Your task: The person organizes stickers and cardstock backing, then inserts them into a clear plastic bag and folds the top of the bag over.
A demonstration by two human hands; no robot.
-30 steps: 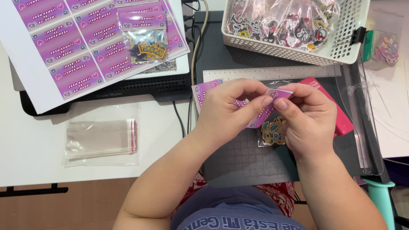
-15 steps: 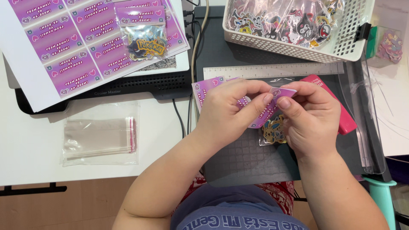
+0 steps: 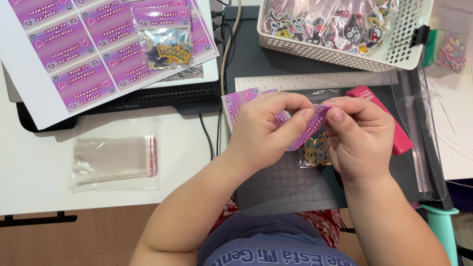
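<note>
Purple card (image 3: 309, 129) sits pinched between both hands over the grey cutting mat (image 3: 286, 184), w/ a small clear bag of stickers (image 3: 315, 150) hanging just under it. Left hand (image 3: 261, 130) is closed on the card's left part, thumb & forefinger tight; right hand (image 3: 362, 138) is closed on its right end, thumb on top. Card looks folded over the bag's mouth, tho the fold line itself is hidden by fingers.

To do this well, I'd judge: keep the card's edges lined up, keep the bag top square inside the fold, press along the crease w/ even pressure, don't let the bag slip sideways.

Surface: mat lies at the front edge of the white desk (image 3: 34, 167), a clear ruler (image 3: 315, 81) along its far edge & a pink tool (image 3: 389, 123) touching the right hand's far side. White basket (image 3: 394, 54) of sticker packs is at the far right corner. Printed sheet of purple labels (image 3: 74, 54) at far left, a finished pack (image 3: 165, 42) on it. Stack of empty clear bags (image 3: 116, 157) near the front left edge. Wooden floor below.
</note>
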